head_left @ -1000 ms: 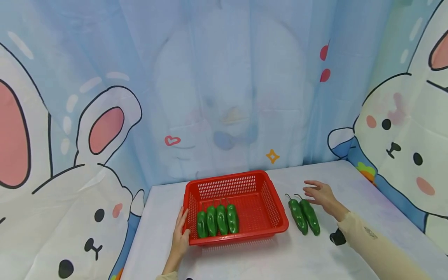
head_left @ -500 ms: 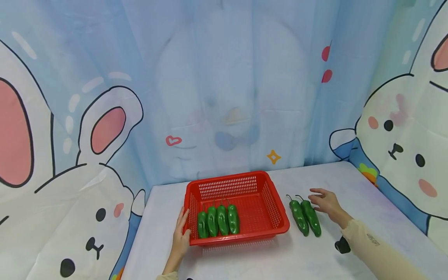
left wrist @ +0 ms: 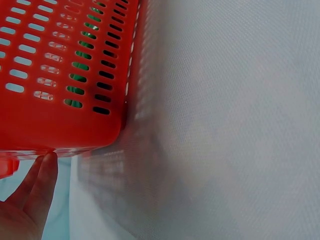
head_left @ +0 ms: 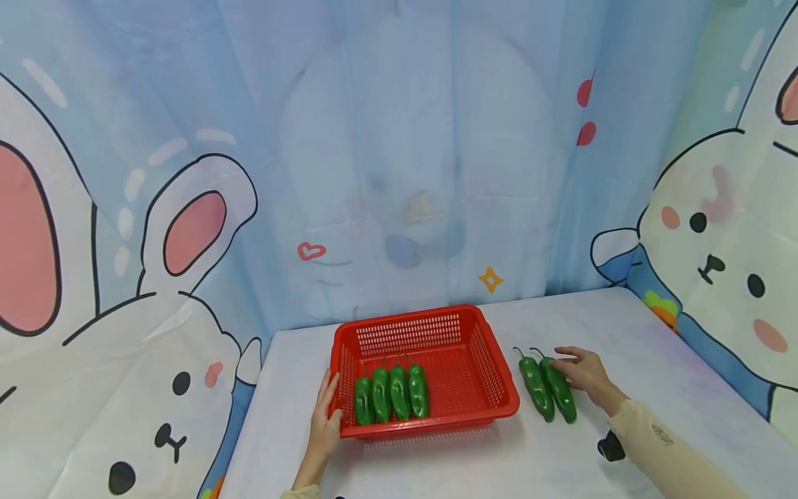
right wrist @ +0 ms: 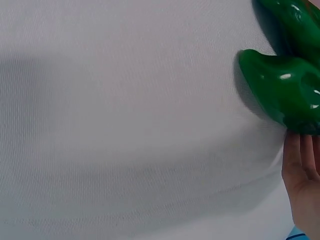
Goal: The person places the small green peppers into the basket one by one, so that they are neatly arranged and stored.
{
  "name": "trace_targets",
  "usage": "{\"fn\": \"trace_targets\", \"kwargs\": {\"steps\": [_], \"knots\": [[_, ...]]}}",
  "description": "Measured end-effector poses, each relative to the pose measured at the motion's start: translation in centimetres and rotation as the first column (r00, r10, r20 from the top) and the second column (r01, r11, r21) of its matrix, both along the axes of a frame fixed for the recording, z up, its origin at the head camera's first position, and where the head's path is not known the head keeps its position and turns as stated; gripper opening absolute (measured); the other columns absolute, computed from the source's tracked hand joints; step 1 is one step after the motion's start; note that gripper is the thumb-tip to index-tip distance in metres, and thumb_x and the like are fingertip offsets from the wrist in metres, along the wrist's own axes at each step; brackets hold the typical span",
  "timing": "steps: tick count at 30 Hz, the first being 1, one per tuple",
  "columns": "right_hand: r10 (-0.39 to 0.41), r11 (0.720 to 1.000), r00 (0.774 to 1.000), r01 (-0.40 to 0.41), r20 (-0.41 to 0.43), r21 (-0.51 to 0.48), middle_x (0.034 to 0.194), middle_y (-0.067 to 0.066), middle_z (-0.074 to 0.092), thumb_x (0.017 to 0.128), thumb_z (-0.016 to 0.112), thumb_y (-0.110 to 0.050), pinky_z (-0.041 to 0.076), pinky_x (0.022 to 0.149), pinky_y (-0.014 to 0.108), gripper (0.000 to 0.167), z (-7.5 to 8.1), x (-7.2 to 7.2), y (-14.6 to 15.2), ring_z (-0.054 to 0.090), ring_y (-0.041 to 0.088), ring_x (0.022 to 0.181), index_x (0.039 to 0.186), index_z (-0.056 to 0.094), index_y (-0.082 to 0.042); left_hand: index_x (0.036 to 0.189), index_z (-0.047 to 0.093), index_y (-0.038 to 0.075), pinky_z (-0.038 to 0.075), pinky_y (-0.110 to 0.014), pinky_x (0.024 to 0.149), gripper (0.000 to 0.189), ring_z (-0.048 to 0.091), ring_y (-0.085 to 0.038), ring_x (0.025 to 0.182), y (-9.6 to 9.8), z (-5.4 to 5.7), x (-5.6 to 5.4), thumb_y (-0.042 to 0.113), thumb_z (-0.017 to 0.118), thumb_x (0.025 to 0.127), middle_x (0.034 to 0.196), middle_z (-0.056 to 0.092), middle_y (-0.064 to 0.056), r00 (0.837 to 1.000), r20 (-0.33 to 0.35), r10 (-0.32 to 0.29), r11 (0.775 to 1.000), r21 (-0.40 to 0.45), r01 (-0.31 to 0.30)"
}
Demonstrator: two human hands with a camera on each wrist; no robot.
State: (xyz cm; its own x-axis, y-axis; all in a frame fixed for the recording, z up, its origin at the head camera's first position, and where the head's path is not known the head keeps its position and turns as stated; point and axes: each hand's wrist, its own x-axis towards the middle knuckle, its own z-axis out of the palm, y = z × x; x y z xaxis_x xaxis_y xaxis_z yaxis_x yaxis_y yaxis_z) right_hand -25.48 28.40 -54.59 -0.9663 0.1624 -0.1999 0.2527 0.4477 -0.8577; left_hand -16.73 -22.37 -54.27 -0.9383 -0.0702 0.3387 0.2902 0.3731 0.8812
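A red plastic basket (head_left: 449, 374) with slotted walls sits on the white-covered table, with several green chili peppers (head_left: 399, 391) side by side in its left part. My left hand (head_left: 323, 423) lies against the basket's left side; the left wrist view shows straight fingers (left wrist: 42, 185) touching its wall. Two more green peppers lie right of the basket, a nearer one (head_left: 536, 389) and an outer one (head_left: 560, 395). Around the upper part of the outer pepper, my right hand (head_left: 586, 374) has its fingertips touching it. Extended fingers (right wrist: 299, 155) meet that pepper in the right wrist view.
A blue curtain (head_left: 399, 173) with rabbit drawings hangs behind the table and at both sides. The white tablecloth (head_left: 436, 471) extends around the basket. A small black device (head_left: 611, 447) sits under the right sleeve.
My right hand drew back slightly to the right and lower, then came in to touch the outer pepper. My left hand and the basket stay in place.
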Motion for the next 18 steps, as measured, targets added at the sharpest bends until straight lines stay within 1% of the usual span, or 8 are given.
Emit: {"fn": "trace_targets", "kwargs": {"steps": [5,8,10,12,14,15,16,18], "knots": [[-0.021,1.0,1.0,0.021,0.004,0.008,0.135,0.04,0.044,0.094,0.061,-0.019,0.053,0.087,0.051,0.059,-0.4,0.0,-0.1,0.054,0.051,0.116,0.141,0.04,0.011,0.148,0.041,-0.001,0.016,-0.017,0.107,0.069,0.019,-0.038,0.147,0.1,-0.1,-0.1,-0.017,0.047,0.081,0.161,0.023,-0.016,1.0,-0.013,0.007,1.0,-0.003,-0.008],[-0.036,0.999,0.999,0.036,0.005,0.011,0.134,0.04,0.045,0.093,0.061,-0.016,0.054,0.086,0.05,0.058,-0.4,0.0,-0.2,0.054,0.051,0.116,0.14,0.041,0.012,0.147,0.041,-0.004,0.015,-0.016,0.106,0.068,0.019,-0.041,0.147,0.4,0.3,0.1,-0.019,0.046,0.08,0.16,0.024,-0.019,1.0,-0.019,0.022,1.0,-0.014,-0.023],[-0.046,0.999,0.999,0.046,0.004,0.01,0.133,0.04,0.046,0.093,0.061,-0.015,0.054,0.086,0.049,0.057,-0.4,0.0,-0.3,0.054,0.051,0.116,0.14,0.041,0.012,0.146,0.041,-0.006,0.015,-0.016,0.106,0.067,0.018,-0.042,0.146,0.7,1.1,0.5,-0.02,0.045,0.08,0.159,0.024,-0.022,1.0,-0.013,0.023,1.0,-0.007,-0.023],[-0.05,0.999,0.999,0.05,-0.004,0.012,0.132,0.041,0.046,0.093,0.06,-0.013,0.055,0.084,0.048,0.056,-0.4,0.0,-0.4,0.054,0.051,0.115,0.139,0.041,0.013,0.145,0.041,-0.008,0.016,-0.018,0.107,0.066,0.018,-0.044,0.146,1.0,2.2,1.1,-0.02,0.044,0.08,0.158,0.024,-0.024,1.0,-0.007,0.02,1.0,-0.002,-0.02],[-0.052,0.999,0.999,0.052,-0.009,0.007,0.132,0.041,0.046,0.093,0.058,-0.011,0.055,0.083,0.047,0.055,-0.3,0.1,-0.5,0.054,0.051,0.115,0.138,0.041,0.014,0.144,0.041,-0.01,0.017,-0.021,0.108,0.064,0.019,-0.047,0.145,1.2,3.1,1.6,-0.019,0.044,0.08,0.157,0.025,-0.027,1.0,-0.015,0.01,1.0,0.003,-0.01],[-0.052,0.999,0.999,0.052,-0.011,0.006,0.132,0.041,0.046,0.093,0.057,-0.01,0.056,0.082,0.046,0.054,-0.4,0.1,-0.5,0.055,0.051,0.114,0.138,0.041,0.014,0.144,0.041,-0.01,0.017,-0.021,0.109,0.064,0.019,-0.045,0.145,1.2,3.5,1.7,-0.018,0.044,0.081,0.158,0.024,-0.026,1.0,-0.002,0.005,1.0,0.004,-0.005],[-0.05,0.999,0.999,0.05,-0.012,0.004,0.131,0.041,0.046,0.093,0.056,-0.01,0.056,0.081,0.046,0.053,-0.4,0.1,-0.5,0.055,0.051,0.114,0.138,0.041,0.015,0.144,0.041,-0.01,0.018,-0.025,0.11,0.064,0.018,-0.045,0.145,1.2,3.5,1.7,-0.018,0.045,0.081,0.158,0.024,-0.026,1.0,0.003,0.003,1.0,0.003,-0.003],[-0.051,0.999,0.999,0.051,-0.011,0.0,0.131,0.041,0.046,0.094,0.054,-0.008,0.056,0.081,0.045,0.052,-0.6,0.1,-0.5,0.055,0.051,0.114,0.138,0.041,0.015,0.146,0.041,-0.007,0.018,-0.033,0.113,0.066,0.017,-0.043,0.146,0.9,2.6,1.3,-0.017,0.045,0.081,0.159,0.023,-0.022,1.0,0.003,0.004,1.0,-0.006,-0.004]]}}
